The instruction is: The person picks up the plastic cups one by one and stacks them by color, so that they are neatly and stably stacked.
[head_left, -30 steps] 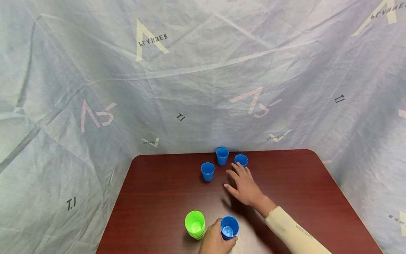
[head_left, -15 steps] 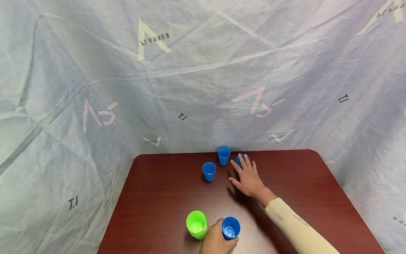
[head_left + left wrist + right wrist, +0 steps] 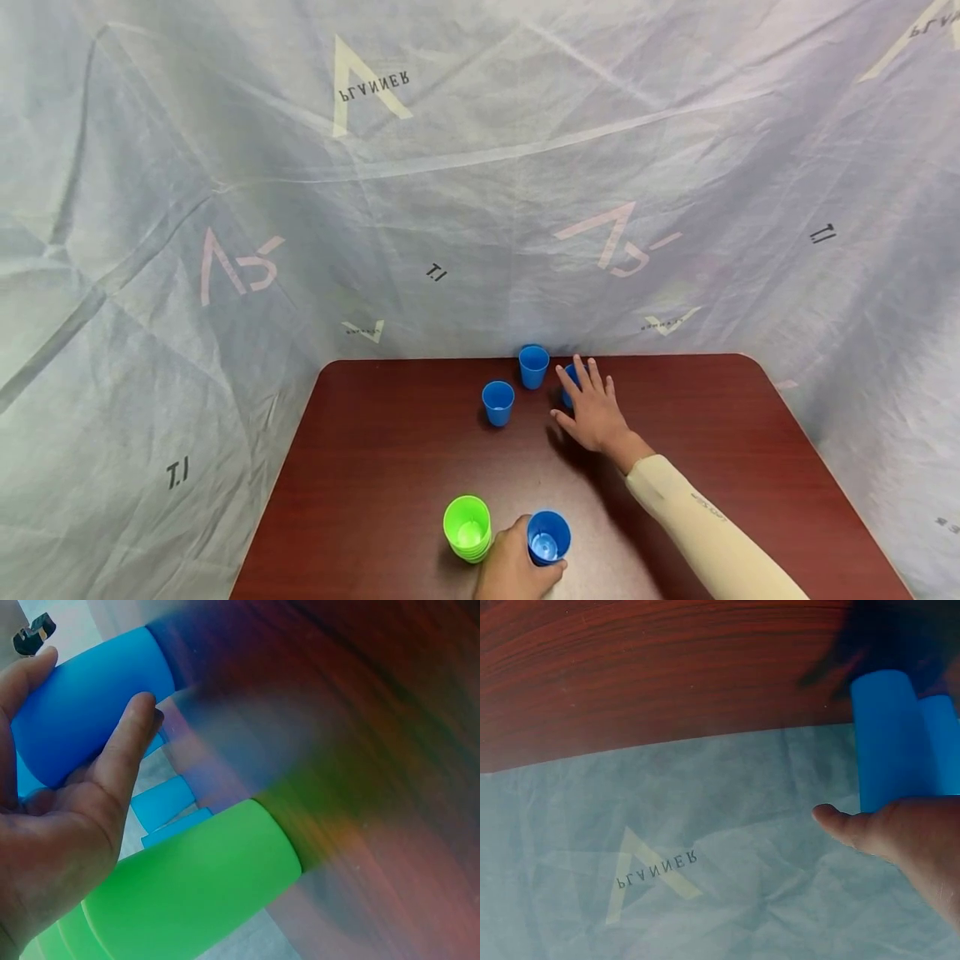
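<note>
My left hand (image 3: 513,567) grips a blue plastic cup (image 3: 548,533) near the front of the table; in the left wrist view its thumb and fingers lie around this blue cup (image 3: 94,705). Just left of that hand stands a stack of nested lime-green cups (image 3: 468,525). Far back, my right hand (image 3: 596,417) spreads its fingers over a blue cup (image 3: 568,392), which it partly covers. Two more blue cups, one nearer (image 3: 498,404) and one at the back edge (image 3: 533,367), stand upright to its left. In the right wrist view, the thumb (image 3: 840,821) sticks out beside a blue cup (image 3: 889,739).
The dark red-brown wooden table (image 3: 375,467) has rounded far corners. A grey-white printed cloth (image 3: 450,208) hangs behind it and along both sides, close to the far edge.
My right hand has reached farther back and slightly right, and now overlaps more of the far right blue cup. The left hand stays on its cup. The whole view has shifted slightly.
</note>
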A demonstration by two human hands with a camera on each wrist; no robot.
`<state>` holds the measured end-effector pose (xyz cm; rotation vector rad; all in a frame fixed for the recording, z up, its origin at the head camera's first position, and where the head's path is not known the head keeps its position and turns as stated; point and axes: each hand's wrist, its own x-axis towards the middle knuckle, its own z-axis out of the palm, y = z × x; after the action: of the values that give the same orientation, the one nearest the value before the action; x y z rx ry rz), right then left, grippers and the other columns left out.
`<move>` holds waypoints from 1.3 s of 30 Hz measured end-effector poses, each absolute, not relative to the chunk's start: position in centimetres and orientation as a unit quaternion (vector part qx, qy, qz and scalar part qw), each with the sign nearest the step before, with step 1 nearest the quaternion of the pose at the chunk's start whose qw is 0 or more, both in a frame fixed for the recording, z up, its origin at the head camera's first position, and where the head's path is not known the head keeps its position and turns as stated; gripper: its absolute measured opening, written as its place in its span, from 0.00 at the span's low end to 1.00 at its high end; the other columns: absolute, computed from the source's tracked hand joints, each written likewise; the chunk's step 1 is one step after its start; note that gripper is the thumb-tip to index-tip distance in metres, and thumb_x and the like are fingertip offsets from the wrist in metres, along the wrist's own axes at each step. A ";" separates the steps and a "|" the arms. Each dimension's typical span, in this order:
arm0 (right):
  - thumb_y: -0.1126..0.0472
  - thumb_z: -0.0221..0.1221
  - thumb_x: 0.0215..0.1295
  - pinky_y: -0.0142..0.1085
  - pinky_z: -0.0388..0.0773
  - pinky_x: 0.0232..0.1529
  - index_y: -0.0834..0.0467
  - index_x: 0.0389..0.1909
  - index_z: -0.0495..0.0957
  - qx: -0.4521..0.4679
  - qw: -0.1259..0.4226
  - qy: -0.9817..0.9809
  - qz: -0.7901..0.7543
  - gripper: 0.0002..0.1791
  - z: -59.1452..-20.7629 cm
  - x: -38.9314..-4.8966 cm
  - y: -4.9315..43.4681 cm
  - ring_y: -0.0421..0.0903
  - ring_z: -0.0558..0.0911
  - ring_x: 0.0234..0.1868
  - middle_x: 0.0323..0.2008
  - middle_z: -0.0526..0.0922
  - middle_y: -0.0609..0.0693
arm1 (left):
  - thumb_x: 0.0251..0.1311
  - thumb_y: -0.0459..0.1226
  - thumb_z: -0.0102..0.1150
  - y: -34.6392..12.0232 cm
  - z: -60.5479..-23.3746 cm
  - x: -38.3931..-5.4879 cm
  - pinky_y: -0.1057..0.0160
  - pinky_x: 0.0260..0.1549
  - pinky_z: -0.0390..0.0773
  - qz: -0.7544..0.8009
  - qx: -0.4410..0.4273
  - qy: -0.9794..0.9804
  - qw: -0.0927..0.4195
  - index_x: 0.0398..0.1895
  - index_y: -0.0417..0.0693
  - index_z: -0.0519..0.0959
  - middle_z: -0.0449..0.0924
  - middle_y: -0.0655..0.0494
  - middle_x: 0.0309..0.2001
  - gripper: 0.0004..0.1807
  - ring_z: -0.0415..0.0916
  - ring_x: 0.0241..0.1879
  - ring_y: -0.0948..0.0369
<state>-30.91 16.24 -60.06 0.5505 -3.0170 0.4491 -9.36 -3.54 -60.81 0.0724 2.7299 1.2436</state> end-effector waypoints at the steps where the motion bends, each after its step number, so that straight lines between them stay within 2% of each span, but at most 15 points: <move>1: 0.41 0.60 0.75 0.74 0.46 0.78 0.51 0.86 0.50 0.178 0.022 -0.973 0.144 0.47 -60.1 -31.0 16.3 0.71 0.42 0.86 0.86 0.42 0.64 | 0.45 0.51 0.84 -3.5 -60.8 -9.4 0.54 0.39 0.87 0.413 0.021 0.907 0.075 0.48 0.44 0.83 0.91 0.50 0.40 0.32 0.89 0.40 0.56; 9: 0.42 0.57 0.78 0.73 0.49 0.78 0.52 0.86 0.48 0.176 0.016 -0.976 0.128 0.45 -59.9 -31.7 16.4 0.70 0.42 0.86 0.86 0.42 0.63 | 0.44 0.51 0.84 -3.3 -61.0 -9.3 0.56 0.38 0.86 0.409 0.025 0.909 0.070 0.48 0.45 0.83 0.91 0.51 0.40 0.31 0.89 0.39 0.57; 13: 0.44 0.56 0.79 0.69 0.51 0.80 0.53 0.86 0.50 0.170 0.010 -0.978 0.121 0.43 -60.0 -31.8 16.6 0.70 0.42 0.86 0.86 0.44 0.64 | 0.44 0.51 0.84 -3.1 -61.0 -9.2 0.56 0.37 0.86 0.404 0.026 0.911 0.073 0.47 0.45 0.83 0.91 0.52 0.39 0.31 0.88 0.38 0.59; 18: 0.56 0.54 0.81 0.62 0.57 0.81 0.57 0.84 0.55 0.188 0.037 -0.975 0.112 0.36 -60.4 -32.1 16.7 0.73 0.48 0.84 0.84 0.50 0.68 | 0.44 0.52 0.84 -3.2 -61.1 -9.2 0.55 0.39 0.86 0.404 0.025 0.911 0.073 0.48 0.45 0.83 0.91 0.51 0.40 0.32 0.89 0.39 0.58; 22: 0.64 0.49 0.81 0.60 0.60 0.80 0.58 0.82 0.58 0.195 0.033 -0.973 0.121 0.32 -60.5 -32.3 16.8 0.73 0.49 0.84 0.84 0.51 0.69 | 0.44 0.52 0.84 -3.2 -61.1 -9.2 0.56 0.39 0.86 0.404 0.026 0.912 0.068 0.48 0.46 0.83 0.91 0.52 0.41 0.32 0.89 0.40 0.59; 29: 0.73 0.51 0.73 0.62 0.67 0.75 0.59 0.78 0.63 0.200 0.027 -0.967 0.154 0.32 -60.4 -32.2 17.2 0.74 0.51 0.83 0.82 0.54 0.70 | 0.43 0.51 0.85 -3.2 -61.3 -9.1 0.58 0.37 0.86 0.403 0.030 0.913 0.052 0.47 0.46 0.83 0.91 0.52 0.39 0.31 0.88 0.38 0.60; 32: 0.75 0.53 0.71 0.62 0.71 0.73 0.58 0.77 0.65 0.202 0.029 -0.965 0.166 0.34 -60.5 -31.8 17.3 0.73 0.54 0.82 0.80 0.57 0.69 | 0.43 0.51 0.85 -3.3 -61.3 -9.0 0.58 0.37 0.86 0.403 0.030 0.914 0.048 0.48 0.47 0.83 0.91 0.52 0.39 0.31 0.88 0.38 0.60; 39: 0.68 0.54 0.78 0.58 0.81 0.63 0.57 0.73 0.70 0.211 0.055 -0.958 0.184 0.25 -60.3 -31.2 17.2 0.67 0.61 0.77 0.77 0.62 0.66 | 0.43 0.51 0.85 -3.4 -61.2 -9.0 0.58 0.37 0.85 0.403 0.030 0.914 0.028 0.48 0.47 0.83 0.91 0.52 0.39 0.31 0.88 0.38 0.59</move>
<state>-31.22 17.24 -60.26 0.6396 -2.9105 0.5600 -8.98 -3.40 -61.20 0.0939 2.8216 1.2437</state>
